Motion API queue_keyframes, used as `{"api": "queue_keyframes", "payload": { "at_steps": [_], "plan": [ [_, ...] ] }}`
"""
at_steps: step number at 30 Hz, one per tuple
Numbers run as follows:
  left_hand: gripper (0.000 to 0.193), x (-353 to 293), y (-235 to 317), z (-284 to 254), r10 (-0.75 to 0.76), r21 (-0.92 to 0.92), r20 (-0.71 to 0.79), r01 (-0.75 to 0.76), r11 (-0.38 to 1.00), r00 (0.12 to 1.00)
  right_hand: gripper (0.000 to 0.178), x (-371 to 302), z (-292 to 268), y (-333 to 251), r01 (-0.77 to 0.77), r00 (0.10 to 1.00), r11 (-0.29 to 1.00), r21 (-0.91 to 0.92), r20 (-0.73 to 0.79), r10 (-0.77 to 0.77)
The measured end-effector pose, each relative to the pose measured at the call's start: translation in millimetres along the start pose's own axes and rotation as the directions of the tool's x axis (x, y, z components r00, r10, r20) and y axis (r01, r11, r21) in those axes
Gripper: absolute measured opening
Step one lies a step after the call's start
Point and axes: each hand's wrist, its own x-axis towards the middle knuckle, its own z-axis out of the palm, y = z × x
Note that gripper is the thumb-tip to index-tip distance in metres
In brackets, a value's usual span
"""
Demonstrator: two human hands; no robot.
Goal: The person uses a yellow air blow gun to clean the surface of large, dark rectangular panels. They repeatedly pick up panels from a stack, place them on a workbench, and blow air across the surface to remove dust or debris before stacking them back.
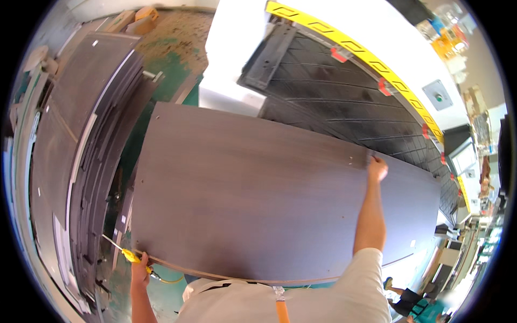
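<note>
A large dark grey-brown board (253, 188) lies flat in front of me, with several small holes or marks on its face. At its near left corner my left hand (141, 270) is wrapped round a yellow air blow gun (130, 255). The gun's thin nozzle points away to the left, and a yellow hose trails from its rear. My right arm reaches across the board, with my right hand (379, 169) at the far edge. Its fingers are closed, and a small greyish blur at the fingertips is too unclear to name.
Beyond the board stands a white machine with a black slatted bed (334, 91) and a yellow guard strip (344, 42) with red clips. Stacked dark panels (81, 124) rise at left. Cardboard boxes (141, 20) lie at the back left. Another person (423, 306) is at lower right.
</note>
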Motion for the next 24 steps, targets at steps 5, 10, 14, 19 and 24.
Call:
{"api": "queue_keyframes", "payload": {
  "at_steps": [5,10,14,19,24],
  "plan": [
    [0.023,10,5,-10,-0.059,0.03,0.094,0.056,0.998,0.994,0.026,-31,27,-34,0.037,0.989,0.977,0.21,0.134,-0.066],
    [0.031,8,23,-18,-0.086,0.29,0.221,0.019,0.957,0.971,0.021,-188,44,-263,0.247,0.915,0.911,0.331,0.231,-0.332],
    [0.037,37,39,-44,-0.125,0.332,0.317,0.014,0.943,0.94,0.018,-322,68,-430,0.256,0.88,0.855,0.45,0.257,-0.399],
    [0.044,76,58,-69,-0.06,0.46,0.398,-0.143,0.877,0.916,0.017,-441,107,-592,0.313,0.751,0.802,0.509,0.384,-0.537],
    [0.049,78,96,-61,-0.141,0.585,0.519,-0.229,0.778,0.843,0.025,-421,88,-581,0.31,0.773,0.844,0.437,0.4,-0.491]
  ]
}}
